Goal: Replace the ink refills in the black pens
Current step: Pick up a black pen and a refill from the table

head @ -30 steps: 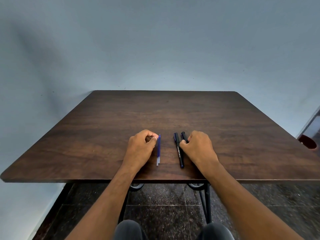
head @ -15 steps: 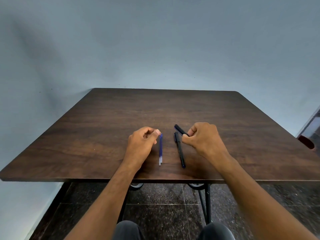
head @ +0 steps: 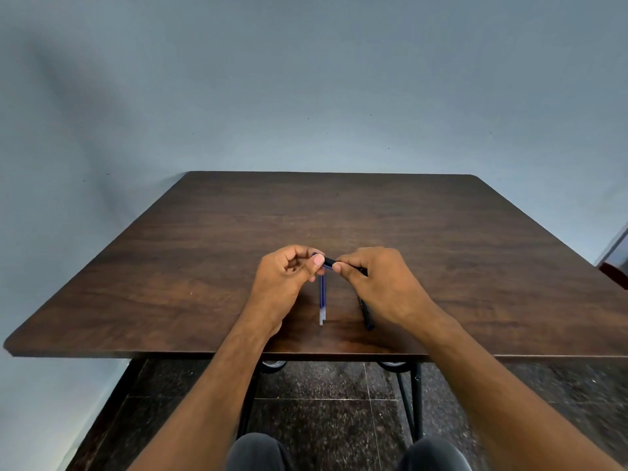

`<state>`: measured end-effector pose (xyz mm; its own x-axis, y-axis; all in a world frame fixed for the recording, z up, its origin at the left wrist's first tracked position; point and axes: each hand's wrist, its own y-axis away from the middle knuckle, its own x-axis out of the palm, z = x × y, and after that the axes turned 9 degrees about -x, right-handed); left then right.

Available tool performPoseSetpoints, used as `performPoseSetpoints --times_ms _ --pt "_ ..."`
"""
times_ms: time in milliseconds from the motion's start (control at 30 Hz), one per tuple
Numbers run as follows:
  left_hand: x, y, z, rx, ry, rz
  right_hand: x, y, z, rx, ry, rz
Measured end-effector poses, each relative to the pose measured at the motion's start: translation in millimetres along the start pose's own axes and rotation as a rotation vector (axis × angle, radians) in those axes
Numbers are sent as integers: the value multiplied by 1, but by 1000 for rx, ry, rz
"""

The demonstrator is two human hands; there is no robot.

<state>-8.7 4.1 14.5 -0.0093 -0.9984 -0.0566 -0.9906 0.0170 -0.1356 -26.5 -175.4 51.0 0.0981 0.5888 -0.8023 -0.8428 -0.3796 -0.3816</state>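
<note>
Both hands meet above the near middle of the dark wooden desk (head: 204, 266), sharing one black pen (head: 329, 262). The right hand (head: 384, 283) has its fingers curled round the pen's barrel, most of which is hidden inside that grip; only a short black stretch shows between the two hands. The left hand (head: 285, 280) pinches the pen's free end between thumb and curled fingers — its thumbnail faces the camera, right against the black tip. The pen is held roughly level, lifted off the desk.

Directly below the left grip, and just toward the person, the blue ink refills (head: 322, 300) lie on the desk, pointing away from the person, their pale clear ends nearest the desk's front edge. Under the right hand lies a second black pen (head: 366, 316) — mostly covered by the palm and wrist, with only its near end showing just beside the wrist. Refills and second pen lie near each other, apart.
</note>
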Motion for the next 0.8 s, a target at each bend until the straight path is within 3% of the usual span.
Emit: performPoseSetpoints --times_ms 800 --pt "-1 2 -1 4 -31 30 0 4 -1 67 -5 -1"
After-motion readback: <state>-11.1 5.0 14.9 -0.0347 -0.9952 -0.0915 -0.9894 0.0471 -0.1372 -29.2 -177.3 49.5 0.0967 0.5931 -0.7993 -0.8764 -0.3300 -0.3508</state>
